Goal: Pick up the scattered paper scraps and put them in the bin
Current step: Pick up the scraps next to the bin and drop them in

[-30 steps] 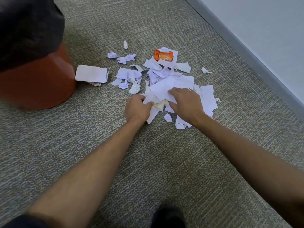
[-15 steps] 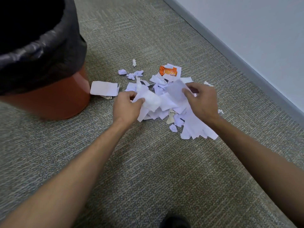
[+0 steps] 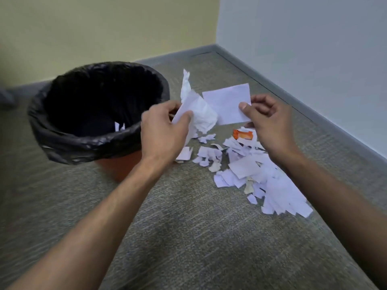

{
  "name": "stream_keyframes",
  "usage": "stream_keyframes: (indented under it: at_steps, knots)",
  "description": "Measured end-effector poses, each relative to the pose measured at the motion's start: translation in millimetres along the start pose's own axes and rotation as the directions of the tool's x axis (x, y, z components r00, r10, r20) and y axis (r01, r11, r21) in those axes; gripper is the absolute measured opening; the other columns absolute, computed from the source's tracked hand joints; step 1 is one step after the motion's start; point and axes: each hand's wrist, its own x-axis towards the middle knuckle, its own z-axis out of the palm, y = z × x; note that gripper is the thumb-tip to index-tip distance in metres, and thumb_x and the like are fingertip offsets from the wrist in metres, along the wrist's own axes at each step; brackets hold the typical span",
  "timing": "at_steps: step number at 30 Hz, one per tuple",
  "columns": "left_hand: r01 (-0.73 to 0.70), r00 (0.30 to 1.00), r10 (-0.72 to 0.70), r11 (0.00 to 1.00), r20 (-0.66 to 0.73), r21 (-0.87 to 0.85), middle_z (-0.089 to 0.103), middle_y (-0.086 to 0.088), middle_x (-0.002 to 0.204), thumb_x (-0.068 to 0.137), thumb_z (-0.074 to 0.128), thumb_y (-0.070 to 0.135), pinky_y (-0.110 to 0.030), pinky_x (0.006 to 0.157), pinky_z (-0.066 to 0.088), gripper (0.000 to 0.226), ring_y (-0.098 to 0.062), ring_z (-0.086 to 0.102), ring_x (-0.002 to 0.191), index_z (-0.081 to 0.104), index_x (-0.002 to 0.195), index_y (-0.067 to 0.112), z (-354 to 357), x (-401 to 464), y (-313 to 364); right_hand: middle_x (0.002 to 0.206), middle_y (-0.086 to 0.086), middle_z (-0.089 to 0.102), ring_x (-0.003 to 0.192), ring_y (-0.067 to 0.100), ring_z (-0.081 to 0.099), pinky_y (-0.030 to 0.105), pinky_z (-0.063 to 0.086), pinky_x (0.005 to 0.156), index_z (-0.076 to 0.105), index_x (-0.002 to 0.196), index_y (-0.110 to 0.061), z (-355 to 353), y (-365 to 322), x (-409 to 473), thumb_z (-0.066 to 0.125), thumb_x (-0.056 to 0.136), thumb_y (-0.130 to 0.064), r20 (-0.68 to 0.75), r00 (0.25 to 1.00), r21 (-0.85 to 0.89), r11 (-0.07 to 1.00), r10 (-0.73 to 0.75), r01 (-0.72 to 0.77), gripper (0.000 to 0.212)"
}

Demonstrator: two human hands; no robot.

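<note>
You have two pieces of paper up off the floor, and both are pinched rather than scooped, so each can be let go cleanly. Your left hand [image 3: 165, 130] clamps a crumpled wad of paper [image 3: 199, 114] between thumb and fingers [image 3: 186, 118], right beside the rim of the bin [image 3: 83, 143], close enough that a short swing to the left should put it over the opening. Your right hand [image 3: 270, 126] nips the edge of a flat white sheet [image 3: 227, 103] between thumb and forefinger, holding it up clear of the floor.

Below both hands, most of the paper scraps [image 3: 251, 172] lie on the carpet [image 3: 188, 237] to the right of the bin, with an orange wrapper [image 3: 244, 135] among them. The black liner [image 3: 73, 141] folds over the rim, and a scrap or two shows pale inside. Much is left to gather.
</note>
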Motion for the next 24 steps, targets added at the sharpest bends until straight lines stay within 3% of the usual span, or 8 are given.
stream_keyframes:
  at_steps: [4, 9, 12, 16, 20, 24]
  knots:
    - [-0.021, 0.984, 0.053, 0.983, -0.171, 0.182, 0.070, 0.000, 0.071, 0.081, 0.061, 0.034, -0.039, 0.060, 0.052, 0.022, -0.024, 0.067, 0.071, 0.072, 0.084, 0.015, -51.2, 28.9, 7.7, 0.093, 0.003, 0.073, 0.082, 0.008, 0.068, 0.026, 0.058, 0.068, 0.064, 0.093, -0.018, 43.1, -29.7, 9.8, 0.068, 0.090, -0.013, 0.085, 0.995, 0.111, 0.993, -0.051, 0.041, 0.007]
    - [0.162, 0.949, -0.056, 0.931, -0.311, 0.326, 0.067, -0.007, 0.069, 0.075, 0.057, 0.037, -0.044, 0.067, 0.055, 0.027, -0.035, 0.064, 0.074, 0.068, 0.083, 0.014, -96.5, 53.0, -19.1, 0.088, 0.003, 0.072, 0.080, 0.008, 0.068, 0.024, 0.058, 0.067, 0.063, 0.091, -0.016, 108.6, -47.6, 22.8, 0.065, 0.091, -0.005, 0.191, 0.977, 0.173, 0.983, -0.091, 0.057, 0.010]
    - [0.253, 0.945, -0.132, 0.875, -0.300, 0.412, 0.067, -0.008, 0.074, 0.075, 0.058, 0.033, -0.043, 0.072, 0.055, 0.023, -0.036, 0.063, 0.077, 0.068, 0.085, 0.015, -111.4, 57.7, -38.8, 0.084, 0.004, 0.069, 0.079, 0.006, 0.065, 0.022, 0.057, 0.065, 0.064, 0.095, -0.012, 142.9, -46.3, 26.1, 0.063, 0.092, -0.005, 0.252, 0.963, 0.175, 0.983, -0.091, 0.047, 0.008]
    - [0.298, 0.951, -0.195, 0.790, -0.242, 0.535, 0.071, -0.004, 0.101, 0.084, 0.058, 0.044, -0.042, 0.084, 0.048, 0.032, -0.034, 0.063, 0.102, 0.069, 0.105, 0.022, -112.2, 55.0, -56.9, 0.088, -0.005, 0.072, 0.089, 0.005, 0.068, 0.022, 0.058, 0.062, 0.066, 0.105, -0.015, 167.5, -35.3, 22.3, 0.056, 0.098, -0.015, 0.343, 0.937, 0.118, 0.993, -0.062, 0.023, 0.012]
    - [0.138, 0.968, 0.035, 0.751, -0.248, 0.646, 0.064, -0.008, 0.115, 0.089, 0.049, 0.046, -0.046, 0.088, 0.045, 0.043, -0.033, 0.057, 0.108, 0.064, 0.115, 0.015, -98.7, 35.4, -53.4, 0.102, -0.003, 0.073, 0.097, 0.006, 0.068, 0.022, 0.055, 0.074, 0.067, 0.107, -0.020, 143.5, -14.1, 12.3, 0.060, 0.095, -0.022, 0.316, 0.938, 0.039, 0.990, -0.144, 0.139, 0.014]
    - [-0.138, 0.942, 0.315, 0.676, -0.114, 0.724, 0.061, -0.010, 0.113, 0.091, 0.050, 0.041, -0.042, 0.082, 0.036, 0.038, -0.033, 0.052, 0.106, 0.062, 0.110, 0.011, -70.9, -0.8, -44.3, 0.097, -0.005, 0.072, 0.091, 0.004, 0.068, 0.017, 0.052, 0.079, 0.070, 0.104, -0.018, 80.9, 21.2, -2.8, 0.065, 0.092, -0.020, 0.293, 0.948, -0.135, 0.976, -0.123, 0.168, 0.014]
